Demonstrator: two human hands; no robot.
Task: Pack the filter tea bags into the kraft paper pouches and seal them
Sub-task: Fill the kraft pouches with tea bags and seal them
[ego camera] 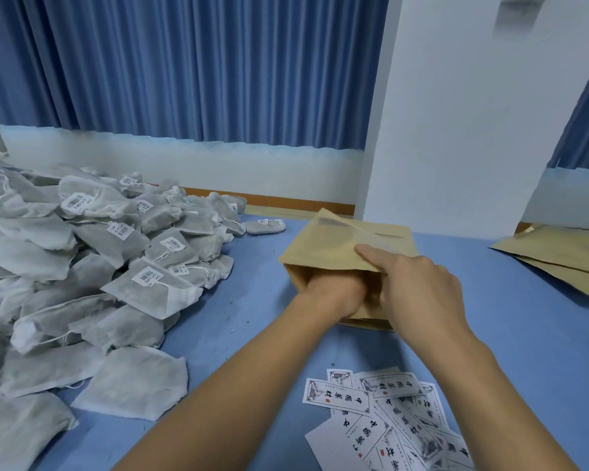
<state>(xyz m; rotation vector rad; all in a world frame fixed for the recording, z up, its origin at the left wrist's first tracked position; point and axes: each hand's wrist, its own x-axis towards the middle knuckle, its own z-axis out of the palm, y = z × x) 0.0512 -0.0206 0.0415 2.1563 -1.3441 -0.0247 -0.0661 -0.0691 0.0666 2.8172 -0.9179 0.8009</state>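
Observation:
A kraft paper pouch (334, 243) lies on the blue table (252, 317), its mouth facing me. My left hand (334, 294) is pushed into the mouth up to the knuckles, so its fingers and anything they hold are hidden. My right hand (419, 290) grips the pouch's upper lip and holds it up, with the index finger stretched along the top. A large heap of white filter tea bags (82, 266), many with barcode tags, fills the left side of the table.
Printed paper labels (388, 419) lie scattered near the front edge, under my right forearm. More kraft pouches (565, 256) lie at the right, and a thin stack (364, 322) sits beneath the open one. A white pillar (456, 130) stands behind.

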